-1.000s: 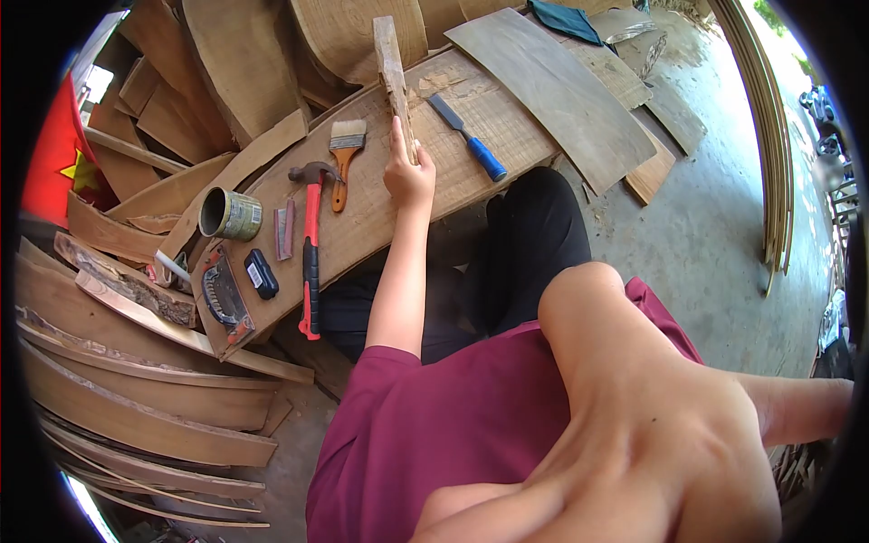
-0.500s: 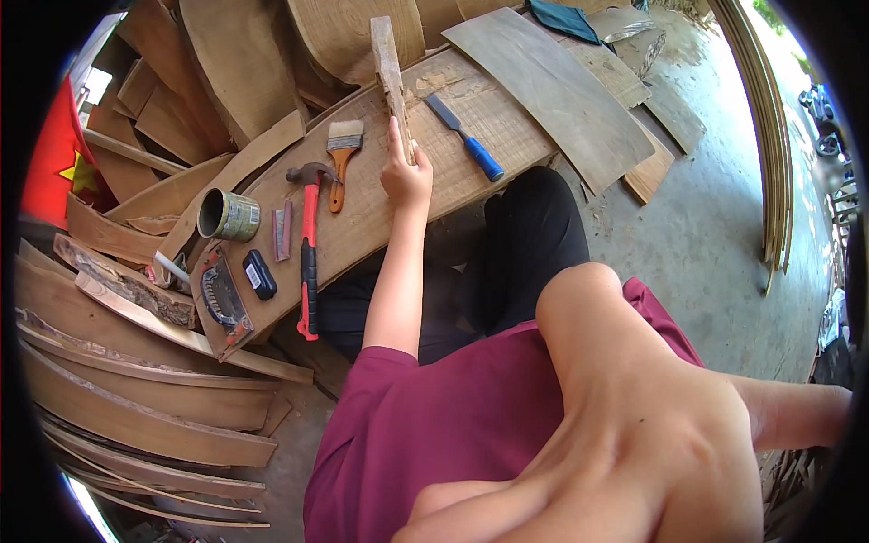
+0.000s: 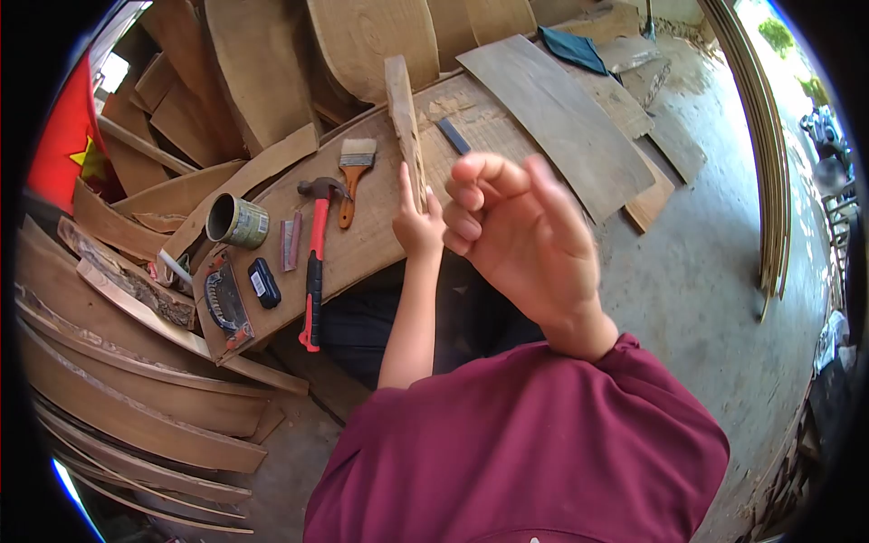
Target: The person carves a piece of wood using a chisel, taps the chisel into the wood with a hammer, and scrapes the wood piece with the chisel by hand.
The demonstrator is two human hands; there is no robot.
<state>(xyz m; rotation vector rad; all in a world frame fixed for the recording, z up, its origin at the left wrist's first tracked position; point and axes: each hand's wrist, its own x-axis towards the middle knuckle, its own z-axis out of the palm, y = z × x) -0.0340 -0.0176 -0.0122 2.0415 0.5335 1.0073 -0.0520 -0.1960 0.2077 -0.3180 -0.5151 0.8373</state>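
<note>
Your left hand [image 3: 418, 230] grips long, narrow brown wood piece [image 3: 401, 109], edge jagged, unsmoothed; right hand [image 3: 539, 249] loosely open, empty; flat grey metal blade [image 3: 453, 135] beyond.

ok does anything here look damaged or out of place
The hammer overhangs the edge of the bench, where it might get knocked. The wood strip by the left hand also looks rough and chipped along its side.

shirt [image 3: 525, 443]: plain maroon, kinda loose and wrinkly, tiny pale mark [image 3: 534, 540] up front | sleeves [image 3: 367, 416]: short, same maroon | pants [image 3: 358, 339]: really dark | left hand [image 3: 419, 233], right hand [image 3: 534, 249]: both bare
</note>
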